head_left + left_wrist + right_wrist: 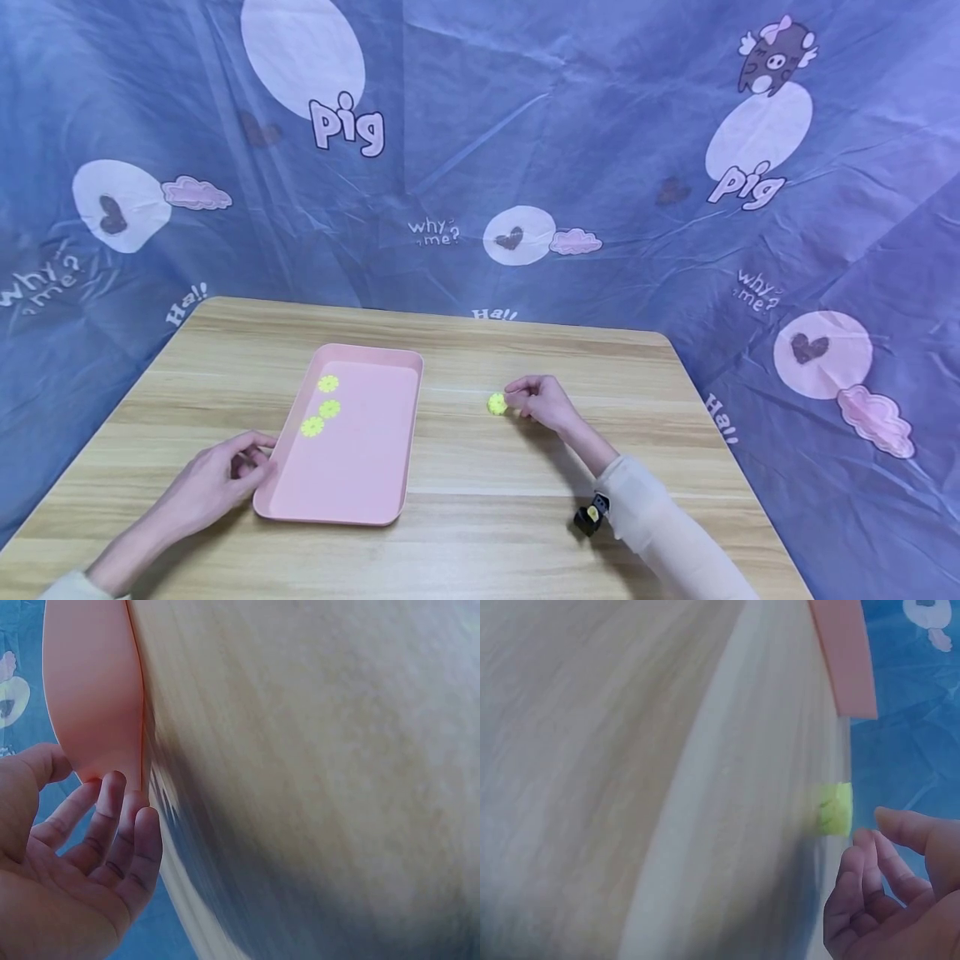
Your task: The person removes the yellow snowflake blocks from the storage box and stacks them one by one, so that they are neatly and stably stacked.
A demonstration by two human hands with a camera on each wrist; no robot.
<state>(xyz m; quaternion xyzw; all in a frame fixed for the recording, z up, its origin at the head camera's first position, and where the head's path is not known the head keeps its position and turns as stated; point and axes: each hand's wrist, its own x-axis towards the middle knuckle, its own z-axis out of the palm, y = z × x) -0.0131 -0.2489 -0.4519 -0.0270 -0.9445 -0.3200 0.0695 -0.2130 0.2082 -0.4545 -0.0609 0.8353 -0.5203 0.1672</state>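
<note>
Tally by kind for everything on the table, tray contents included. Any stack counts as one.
Pink tray: 1
Yellow discs in tray: 3
Yellow piece outside tray, single or stacked unclear: 1
Total: 5

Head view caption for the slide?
Left hand holds a pink tray with three yellow discs inside; right hand beside a yellow stack on the wooden table.

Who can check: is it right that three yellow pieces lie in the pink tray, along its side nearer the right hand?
Wrong side: the head view shows three yellow pieces in the pink tray, along its side nearer the left hand.
</note>
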